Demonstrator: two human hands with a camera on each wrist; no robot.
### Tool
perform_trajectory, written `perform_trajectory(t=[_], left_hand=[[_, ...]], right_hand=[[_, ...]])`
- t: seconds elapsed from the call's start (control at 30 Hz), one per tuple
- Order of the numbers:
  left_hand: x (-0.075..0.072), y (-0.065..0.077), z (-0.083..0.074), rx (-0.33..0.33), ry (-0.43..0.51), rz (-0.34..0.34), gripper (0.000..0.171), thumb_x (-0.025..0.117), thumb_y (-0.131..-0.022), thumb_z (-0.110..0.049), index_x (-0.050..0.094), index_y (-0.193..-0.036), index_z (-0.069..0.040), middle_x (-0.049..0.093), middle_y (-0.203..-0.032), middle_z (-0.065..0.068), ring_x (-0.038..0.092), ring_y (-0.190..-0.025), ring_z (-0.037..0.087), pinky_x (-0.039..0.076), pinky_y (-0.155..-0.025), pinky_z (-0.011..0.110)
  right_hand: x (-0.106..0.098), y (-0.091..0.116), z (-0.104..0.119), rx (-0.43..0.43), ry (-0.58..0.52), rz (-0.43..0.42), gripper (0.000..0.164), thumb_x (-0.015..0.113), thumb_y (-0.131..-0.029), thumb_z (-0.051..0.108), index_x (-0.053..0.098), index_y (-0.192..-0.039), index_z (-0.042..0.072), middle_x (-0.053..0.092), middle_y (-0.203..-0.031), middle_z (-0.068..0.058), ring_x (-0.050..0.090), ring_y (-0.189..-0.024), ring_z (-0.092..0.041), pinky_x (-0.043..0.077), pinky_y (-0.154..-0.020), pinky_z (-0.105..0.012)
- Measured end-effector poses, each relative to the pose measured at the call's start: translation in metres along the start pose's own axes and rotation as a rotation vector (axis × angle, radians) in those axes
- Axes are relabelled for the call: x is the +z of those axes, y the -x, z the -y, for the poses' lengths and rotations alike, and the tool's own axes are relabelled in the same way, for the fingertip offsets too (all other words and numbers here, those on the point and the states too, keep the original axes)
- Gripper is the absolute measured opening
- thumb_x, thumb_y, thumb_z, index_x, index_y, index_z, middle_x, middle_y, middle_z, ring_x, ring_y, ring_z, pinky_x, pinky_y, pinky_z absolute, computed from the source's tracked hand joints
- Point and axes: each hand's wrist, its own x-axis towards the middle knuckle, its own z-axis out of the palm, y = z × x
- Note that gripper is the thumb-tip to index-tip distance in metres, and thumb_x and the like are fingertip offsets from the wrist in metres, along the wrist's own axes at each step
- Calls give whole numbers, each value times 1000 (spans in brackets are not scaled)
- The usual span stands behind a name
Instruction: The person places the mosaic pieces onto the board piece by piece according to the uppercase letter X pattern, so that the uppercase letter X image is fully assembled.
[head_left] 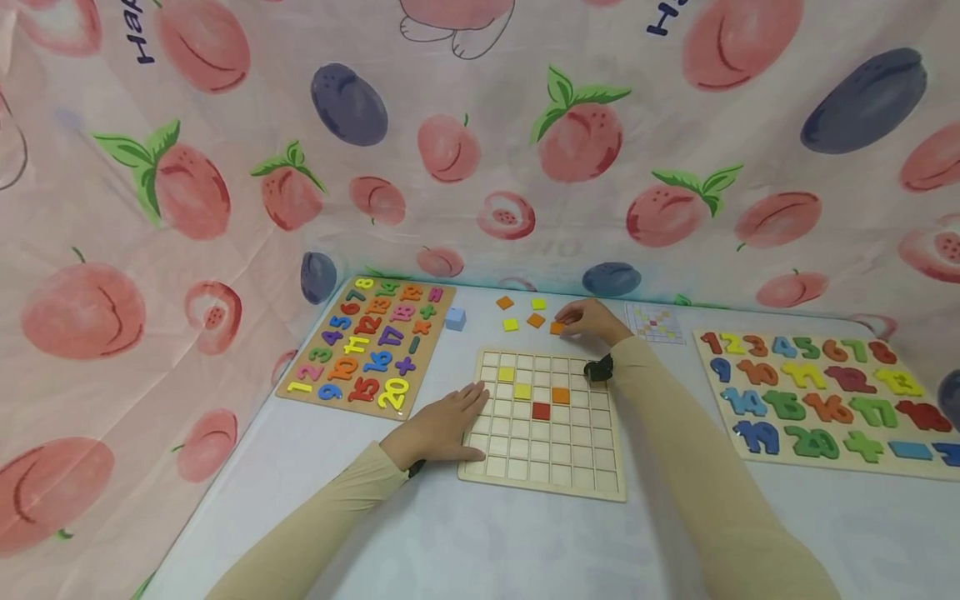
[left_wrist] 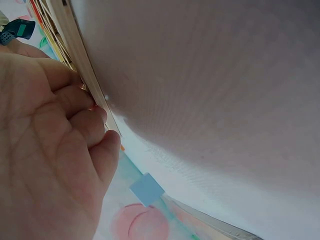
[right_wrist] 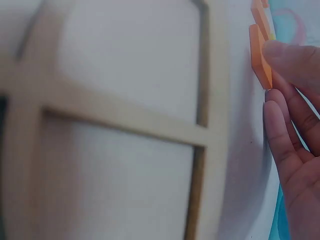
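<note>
A wooden grid board lies flat on the table, with two yellow tiles, one red tile and one orange tile in its squares. My left hand rests on the board's left edge, fingers spread; in the left wrist view its fingertips touch the board's side. Beyond the far edge, my right hand pinches a loose orange tile by thumb and fingers, at table height. Beside it lie other loose tiles: orange ones and yellow ones.
On the left lies a number puzzle board, with a light blue block next to it. Another number board is at the right. A printed pattern card lies behind my right wrist. A fruit-print curtain borders the table's back and left.
</note>
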Motion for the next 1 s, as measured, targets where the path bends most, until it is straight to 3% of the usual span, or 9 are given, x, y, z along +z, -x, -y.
perform_trajectory(t=[0.3, 0.67, 1.0], left_hand=[[-2, 0, 0, -2, -8, -5, 95, 59, -83, -59, 16, -151, -7, 11, -159, 9, 12, -148, 22, 20, -120, 36], [-1, 0, -1, -1, -12, -1, 95, 59, -83, -58, 16, -151, -7, 12, -159, 9, 12, -148, 22, 20, -120, 36], [0, -1, -1, 9, -29, -2, 95, 58, -83, -59, 17, -151, -6, 12, -159, 10, 13, -147, 22, 20, -120, 35]], right_hand=[[3, 2, 8, -51, 31, 32, 32, 67, -78, -8, 63, -109, -11, 63, -111, -29, 59, -100, -37, 52, -85, -36], [3, -2, 2, -16, 32, 49, 35, 69, -77, -6, 63, -112, -6, 63, -113, -26, 60, -103, -34, 52, -91, -41], [4, 0, 1, -8, 69, 41, 33, 72, -76, -3, 67, -109, -5, 67, -106, -22, 61, -91, -22, 52, -80, -29]])
